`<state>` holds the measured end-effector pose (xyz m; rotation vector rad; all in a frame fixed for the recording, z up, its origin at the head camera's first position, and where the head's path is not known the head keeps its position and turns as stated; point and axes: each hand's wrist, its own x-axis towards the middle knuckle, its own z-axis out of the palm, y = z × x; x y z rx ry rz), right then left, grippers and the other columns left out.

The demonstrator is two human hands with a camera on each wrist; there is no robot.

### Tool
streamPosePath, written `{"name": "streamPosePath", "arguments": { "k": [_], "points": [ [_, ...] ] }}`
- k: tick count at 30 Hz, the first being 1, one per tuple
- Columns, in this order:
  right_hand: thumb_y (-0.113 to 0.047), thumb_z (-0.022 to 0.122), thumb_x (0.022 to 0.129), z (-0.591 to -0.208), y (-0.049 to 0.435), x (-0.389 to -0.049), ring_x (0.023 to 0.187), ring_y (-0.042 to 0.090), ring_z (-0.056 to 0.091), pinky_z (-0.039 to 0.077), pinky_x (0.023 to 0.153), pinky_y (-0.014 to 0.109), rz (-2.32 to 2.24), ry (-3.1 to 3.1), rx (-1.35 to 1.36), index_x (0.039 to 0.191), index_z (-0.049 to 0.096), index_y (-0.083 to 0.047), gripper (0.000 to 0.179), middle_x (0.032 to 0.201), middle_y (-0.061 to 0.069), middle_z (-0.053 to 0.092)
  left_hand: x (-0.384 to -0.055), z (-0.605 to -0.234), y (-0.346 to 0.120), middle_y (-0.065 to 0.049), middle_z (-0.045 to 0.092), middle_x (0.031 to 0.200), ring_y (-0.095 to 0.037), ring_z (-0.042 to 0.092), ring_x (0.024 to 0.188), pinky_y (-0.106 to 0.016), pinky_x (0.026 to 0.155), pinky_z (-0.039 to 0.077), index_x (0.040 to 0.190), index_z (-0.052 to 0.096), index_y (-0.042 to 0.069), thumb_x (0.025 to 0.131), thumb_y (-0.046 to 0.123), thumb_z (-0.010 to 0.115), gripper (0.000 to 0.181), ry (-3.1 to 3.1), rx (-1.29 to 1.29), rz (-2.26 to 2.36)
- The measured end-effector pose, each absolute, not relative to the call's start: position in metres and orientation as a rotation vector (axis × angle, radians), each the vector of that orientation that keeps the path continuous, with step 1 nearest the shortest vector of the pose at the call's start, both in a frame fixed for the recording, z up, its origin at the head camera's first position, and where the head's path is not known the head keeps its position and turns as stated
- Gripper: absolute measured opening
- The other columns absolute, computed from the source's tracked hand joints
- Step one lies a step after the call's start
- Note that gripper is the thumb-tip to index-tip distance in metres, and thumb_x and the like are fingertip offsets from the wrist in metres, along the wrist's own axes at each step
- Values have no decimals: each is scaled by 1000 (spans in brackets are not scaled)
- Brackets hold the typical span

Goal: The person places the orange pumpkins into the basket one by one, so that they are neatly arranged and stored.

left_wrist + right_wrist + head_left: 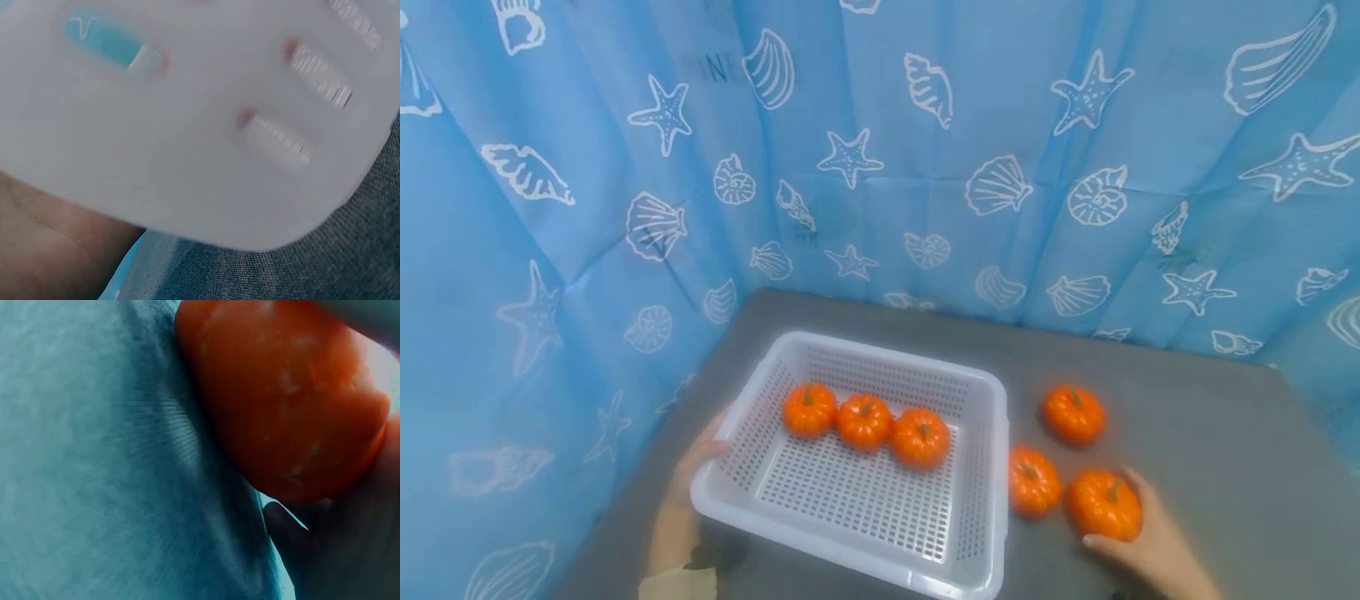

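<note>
A white plastic basket [850,533] with slotted walls sits on the grey table, its left rim held by my left hand [700,454]. In the left wrist view, the palm [56,244] lies against the basket's pale outer side [156,169]. Inside the basket, three small orange pumpkins form a slanting row: left [808,411], middle [865,422] and right [921,438]. Right of the basket, my right hand [1157,537] grips another orange pumpkin [1105,506], thumb in front and fingers behind. The right wrist view shows this pumpkin [287,400] close up against the hand.
One loose pumpkin [1033,482] lies close by the basket's right wall, and another [1073,415] lies farther back on the grey table [1210,433]. A blue curtain [880,167] printed with white shells and starfish hangs along the back and left.
</note>
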<state>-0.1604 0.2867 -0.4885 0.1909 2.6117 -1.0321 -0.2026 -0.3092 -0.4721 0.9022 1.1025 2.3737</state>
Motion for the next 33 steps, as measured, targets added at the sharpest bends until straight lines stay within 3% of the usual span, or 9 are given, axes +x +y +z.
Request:
{"name": "streamPosePath", "arguments": {
  "k": [6, 13, 20, 25, 30, 33],
  "points": [
    [-51, 70, 79, -487, 281, -157, 126, 42, 42, 47, 92, 58, -1227, 2492, 323, 153, -4, -14, 110, 150, 25, 23, -204, -471, -306, -15, 36, 148, -33, 46, 130, -46, 102, 45, 152, -1, 8, 87, -11, 0, 68, 1047, 905, 2375],
    [-52, 67, 81, -483, 279, -161, 133, 43, 31, 34, 101, 66, -1293, 2424, 386, 152, -10, -14, 112, 154, 27, 14, -205, -474, -308, -13, 38, 148, -32, 47, 128, -47, 102, 45, 154, 4, 14, 90, -9, 4, 68, 1054, 881, 2367],
    [-49, 67, 82, -483, 274, -159, 133, 43, 32, 42, 96, 62, -1382, 2383, 411, 152, -11, -22, 109, 155, 24, 13, -206, -478, -310, -13, 42, 146, -32, 52, 124, -46, 97, 48, 154, 8, 16, 92, -8, 8, 67, 1065, 849, 2384],
    [-44, 68, 84, -486, 274, -157, 131, 43, 33, 38, 98, 64, -1372, 2470, 349, 153, -6, -15, 105, 152, 27, 17, -206, -478, -309, -12, 39, 148, -33, 49, 127, -49, 99, 46, 154, 4, 16, 91, -8, 4, 67, 1016, 863, 2368],
    [-38, 68, 85, -488, 274, -157, 126, 40, 37, 40, 97, 56, -1308, 2602, 265, 151, 4, -5, 98, 147, 29, 25, -205, -478, -309, -10, 40, 148, -31, 50, 127, -47, 99, 46, 154, 6, 16, 91, -8, 4, 68, 1069, 839, 2369],
    [-41, 69, 84, -488, 273, -157, 127, 41, 35, 37, 98, 59, -1303, 2588, 285, 151, 2, -5, 101, 148, 29, 23, -205, -477, -311, -9, 42, 146, -30, 52, 124, -47, 97, 48, 154, 8, 17, 91, -8, 5, 67, 1133, 812, 2359]
  ]
}}
